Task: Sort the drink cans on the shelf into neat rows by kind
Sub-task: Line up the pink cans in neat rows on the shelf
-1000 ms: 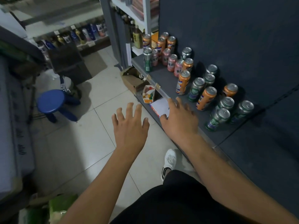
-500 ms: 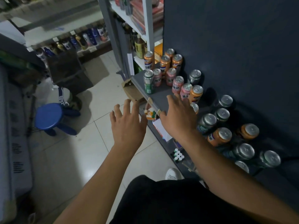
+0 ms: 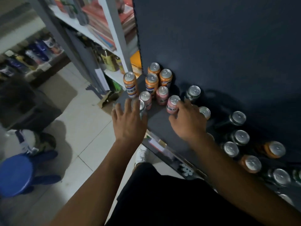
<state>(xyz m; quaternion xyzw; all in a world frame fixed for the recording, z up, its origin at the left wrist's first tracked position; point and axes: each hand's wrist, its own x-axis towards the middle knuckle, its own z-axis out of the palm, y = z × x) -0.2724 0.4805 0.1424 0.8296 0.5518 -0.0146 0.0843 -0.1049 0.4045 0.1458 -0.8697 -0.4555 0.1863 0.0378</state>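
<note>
The drink cans stand unsorted on the dark shelf [image 3: 158, 123]: a cluster of orange cans [image 3: 151, 80] at the far left end, pink ones in front of them, and dark green cans [image 3: 241, 137] mixed with more orange along the right. The left hand [image 3: 128, 123] hovers with its fingers spread and straight over a greenish can [image 3: 141, 106] that stands at the shelf's front corner; it grasps nothing, and whether it touches the can I cannot tell. The right hand [image 3: 189, 123] has its fingers curled against a pink can [image 3: 172, 106], thumb just in front of the base, but whether the grip is closed I cannot tell. The main risk is at the front corner: a spread palm that lands off-centre could tip the greenish can over the lip onto the tiled floor [image 3: 84, 121]. The cans are tall and narrow and stand close together, so a sideways drag of the pink can could knock its neighbour [image 3: 162, 95] into the rest. The right knuckles also sit just beside a half-hidden orange can [image 3: 205, 111], which a lifting wrist might topple. The light is dim and the labels are hard to read, so a can might be put with the wrong kind.
</note>
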